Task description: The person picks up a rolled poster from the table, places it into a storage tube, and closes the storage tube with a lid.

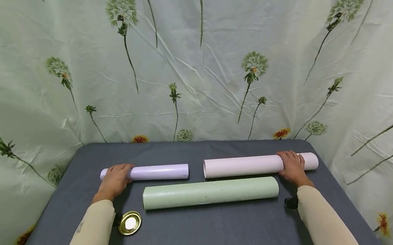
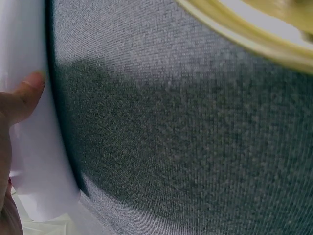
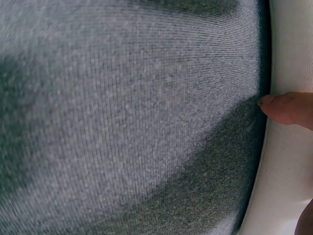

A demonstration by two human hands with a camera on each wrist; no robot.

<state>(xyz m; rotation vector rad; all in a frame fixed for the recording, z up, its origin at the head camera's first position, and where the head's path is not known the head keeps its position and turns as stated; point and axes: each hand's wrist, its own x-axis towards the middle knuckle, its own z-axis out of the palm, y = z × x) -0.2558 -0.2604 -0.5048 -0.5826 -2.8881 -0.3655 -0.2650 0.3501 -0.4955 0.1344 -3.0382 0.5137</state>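
A short purple paper roll (image 1: 162, 172) lies at the back left of the grey table. My left hand (image 1: 115, 179) grips it near its left end; the left wrist view shows the thumb (image 2: 30, 93) against its side. At the back right lies a longer pale pink paper roll (image 1: 242, 166). My right hand (image 1: 292, 166) holds it toward its right end, fingers over the top and thumb (image 3: 286, 107) along the near side. A pale green paper roll (image 1: 210, 192), the longest, lies in front of both, untouched by either hand.
A round gold dish (image 1: 122, 229) with a bright white centre sits beside my left wrist, left of the green roll. Grey cloth covers the table (image 1: 211, 239). A pale curtain (image 1: 188, 58) with dandelion prints hangs behind and along the sides.
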